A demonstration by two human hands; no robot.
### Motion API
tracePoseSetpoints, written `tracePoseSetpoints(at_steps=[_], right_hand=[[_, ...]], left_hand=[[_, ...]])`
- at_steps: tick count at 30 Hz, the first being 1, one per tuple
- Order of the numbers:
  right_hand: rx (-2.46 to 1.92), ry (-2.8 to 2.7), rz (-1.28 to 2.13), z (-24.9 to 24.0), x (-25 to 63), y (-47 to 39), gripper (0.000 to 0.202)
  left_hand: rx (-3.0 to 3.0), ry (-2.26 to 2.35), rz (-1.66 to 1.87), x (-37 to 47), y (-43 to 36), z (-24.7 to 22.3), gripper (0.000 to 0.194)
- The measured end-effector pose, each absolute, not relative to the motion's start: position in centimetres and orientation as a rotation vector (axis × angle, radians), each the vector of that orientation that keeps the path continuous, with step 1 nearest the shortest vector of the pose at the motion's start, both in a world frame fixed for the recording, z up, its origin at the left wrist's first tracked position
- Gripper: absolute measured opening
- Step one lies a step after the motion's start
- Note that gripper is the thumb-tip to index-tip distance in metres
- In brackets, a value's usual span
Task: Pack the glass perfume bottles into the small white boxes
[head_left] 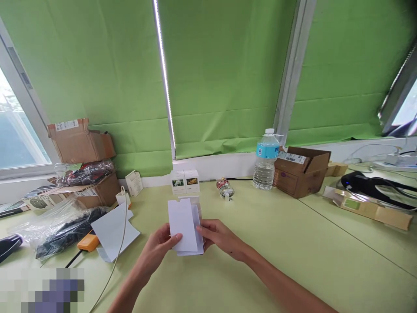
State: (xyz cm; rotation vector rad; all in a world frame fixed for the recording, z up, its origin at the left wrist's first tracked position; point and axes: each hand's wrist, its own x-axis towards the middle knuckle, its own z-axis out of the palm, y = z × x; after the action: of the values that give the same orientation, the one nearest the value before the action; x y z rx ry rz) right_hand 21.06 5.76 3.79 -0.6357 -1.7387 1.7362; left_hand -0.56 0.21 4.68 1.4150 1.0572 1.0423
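Over the pale green table [257, 248], close in front of the person, a folded white card [181, 226] is held up, its visible face plain. Its layers overlap unevenly, narrower strips showing along the right side. The right hand [213, 233] pinches that edge; the left hand [163, 240] grips the opposite side, thumb across the front. A tiny notch [178, 200] dips into the top edge.

At lower centre, a paper piece [181, 224] between left hand [163, 239] and right hand [217, 234], above the tabletop [260, 248]. Behind it, two boxes [184, 182] side by side. Right of centre, a bottle [264, 167] beside a carton [301, 176]; at left, stacked cartons [79, 145].
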Motion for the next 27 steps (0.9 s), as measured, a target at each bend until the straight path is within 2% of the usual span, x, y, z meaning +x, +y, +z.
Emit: tracePoseSetpoints(at_steps=[8,12,19,27], right_hand=[[-0.765,-1.860,1.457,2.7,21.3,6.8,0.040],[-0.735,-1.872,1.472,2.5,21.3,7.0,0.037],[-0.738,-1.925,1.439,2.3,21.2,6.8,0.029],[-0.711,-1.931,1.475,2.7,21.4,6.8,0.038]], left_hand=[[1.405,1.084,1.057,-1.0,0.7,3.8,0.046],[1.517,1.077,0.996,-1.2,1.2,2.3,0.044],[1.668,1.369,0.909,-1.6,1.6,0.7,0.032],[1.554,1.111,0.867,-2.3,1.1,2.7,0.039]])
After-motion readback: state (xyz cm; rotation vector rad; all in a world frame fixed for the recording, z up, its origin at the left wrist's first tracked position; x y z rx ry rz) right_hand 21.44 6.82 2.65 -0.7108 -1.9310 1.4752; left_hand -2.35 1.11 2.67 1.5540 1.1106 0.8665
